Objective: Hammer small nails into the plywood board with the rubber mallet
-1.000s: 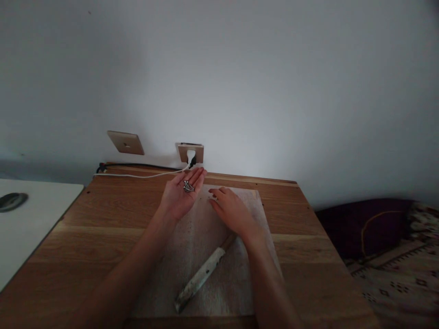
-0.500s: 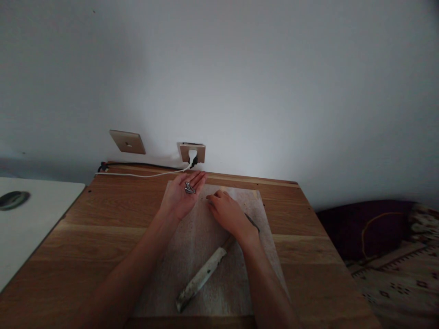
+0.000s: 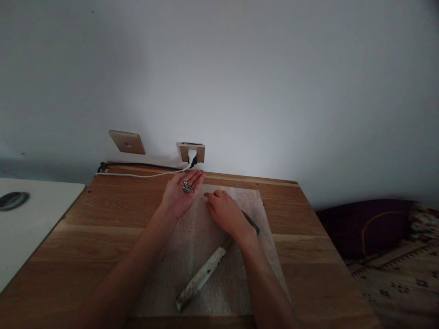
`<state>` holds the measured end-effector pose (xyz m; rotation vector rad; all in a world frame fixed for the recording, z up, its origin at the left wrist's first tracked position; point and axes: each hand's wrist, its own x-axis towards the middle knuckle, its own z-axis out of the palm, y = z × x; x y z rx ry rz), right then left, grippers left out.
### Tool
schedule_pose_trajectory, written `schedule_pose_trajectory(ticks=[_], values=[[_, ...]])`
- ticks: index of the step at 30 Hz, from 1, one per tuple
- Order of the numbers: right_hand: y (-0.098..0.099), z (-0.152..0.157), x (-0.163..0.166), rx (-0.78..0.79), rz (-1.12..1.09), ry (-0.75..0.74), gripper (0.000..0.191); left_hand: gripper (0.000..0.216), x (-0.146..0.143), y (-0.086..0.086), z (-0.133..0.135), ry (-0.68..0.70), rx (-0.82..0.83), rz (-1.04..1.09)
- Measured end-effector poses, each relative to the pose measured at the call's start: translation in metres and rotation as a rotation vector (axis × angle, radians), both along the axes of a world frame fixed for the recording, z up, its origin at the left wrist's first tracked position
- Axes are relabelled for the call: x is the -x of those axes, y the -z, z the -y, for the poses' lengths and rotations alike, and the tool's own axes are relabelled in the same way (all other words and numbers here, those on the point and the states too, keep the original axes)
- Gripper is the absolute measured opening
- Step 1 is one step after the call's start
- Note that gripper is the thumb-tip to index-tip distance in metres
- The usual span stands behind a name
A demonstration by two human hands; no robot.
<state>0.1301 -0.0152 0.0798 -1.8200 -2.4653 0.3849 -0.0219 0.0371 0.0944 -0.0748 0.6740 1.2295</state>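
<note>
Two bare hands over a board [image 3: 195,237] set on a wooden tabletop [image 3: 113,201]. The nails [image 3: 187,187] (possibly screws) rest in the left hand [image 3: 176,196], which lies open, palm up, at the board's far left corner. The right hand [image 3: 224,212] is bent low over the board's far half, thumb and fingers drawn together; whether they pinch anything cannot be told. A hammer [image 3: 207,270] lies aslant on the board, pale handle toward the near edge, dark head toward the right edge, partly hidden by the right wrist.

Handling, as judged: the nails should prove light, stiff and hard to break, but smooth and apt to roll; each is best pinched singly by its shank. The hammer is probably head-heavy and rigid, best held near the handle's end.

Count: one board; one hammer; several nails, overlapping too closely for an exact number. Beyond the board's far edge, left of its middle: two wall plates [image 3: 127,142], two cables, one white [image 3: 137,176] and one black [image 3: 144,164].
</note>
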Motion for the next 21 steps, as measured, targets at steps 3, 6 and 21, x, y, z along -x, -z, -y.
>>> schedule_pose_trajectory(ticks=[3,6,21], values=[[0.0004,0.0003,0.0015,-0.015,0.018,0.013,0.033,0.039,0.0001,-0.0002,0.0002,0.003,-0.001,-0.010],[0.0004,0.0006,0.0024,-0.011,0.058,0.016,0.031,0.038,0.0005,0.0002,0.0000,0.007,-0.008,-0.015],[0.0045,-0.0006,0.0028,-0.031,0.074,0.001,0.025,0.048,0.0029,-0.0018,0.0033,0.045,-0.089,0.094]])
